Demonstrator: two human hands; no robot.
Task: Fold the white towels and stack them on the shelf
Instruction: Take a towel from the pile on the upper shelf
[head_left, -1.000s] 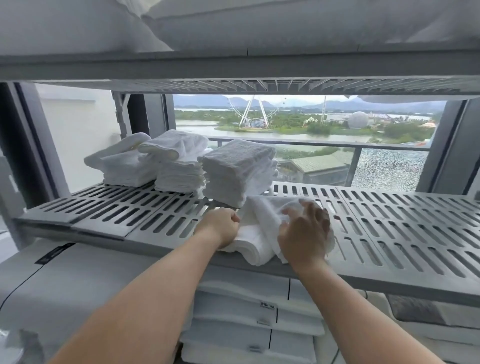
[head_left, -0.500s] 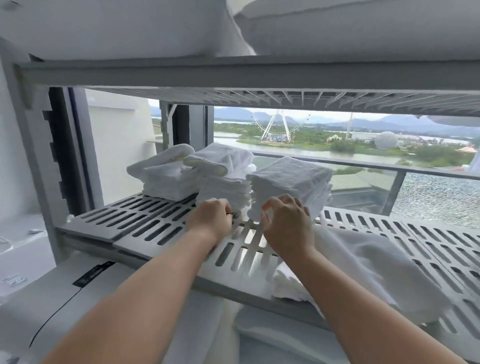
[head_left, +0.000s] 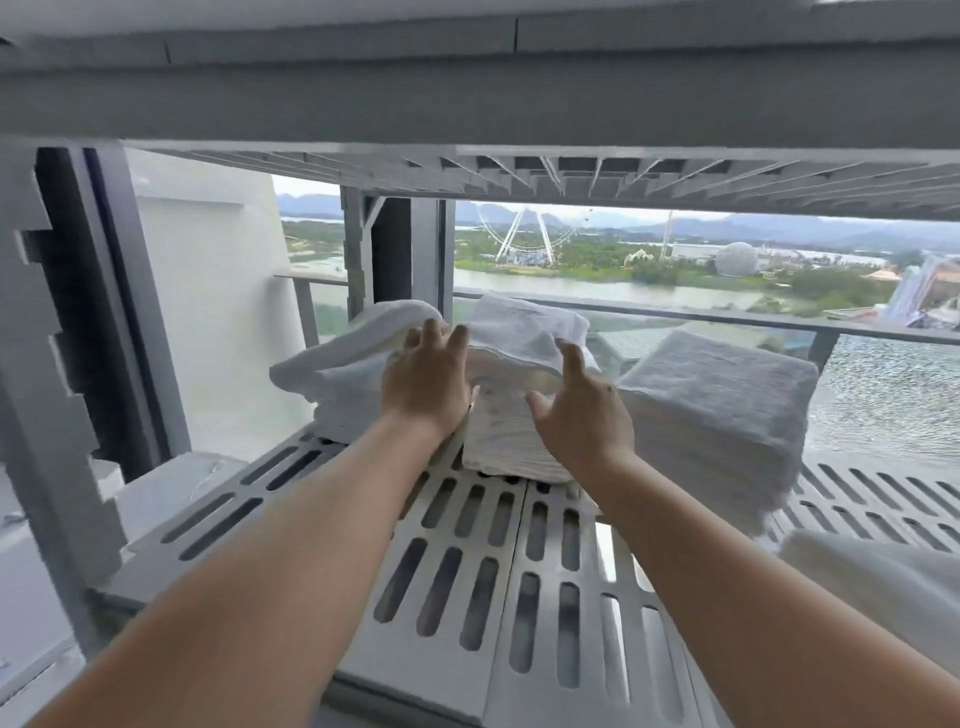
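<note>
White terry like this is light, soft and limp. A single towel sags and loses its fold if pinched at a corner, so it is best taken with flat palms on both sides or from underneath, while a whole stack should be squared by pressing its sides. At centre left of the frame, the left pile (head_left: 343, 384) sits on the slotted shelf (head_left: 511, 597) with a slumped, half-rolled towel on top. Just right of it, the left hand (head_left: 426, 379) is released, with its fingers straight. Its fingertips reach the gap between that pile and the top towel (head_left: 524, 327) of the middle stack (head_left: 511, 436). That top towel lies crooked, its front edge drooping over the stack's face. The right hand (head_left: 576, 415) is also released, its fingers spread and its forefinger up against the drooping edge, so the two hands bracket the middle stack's front. The right stack (head_left: 717, 410) stands neat, close beside that hand but untouched. A loose towel (head_left: 872, 587) lies unfolded at lower right, well apart from both hands.
</note>
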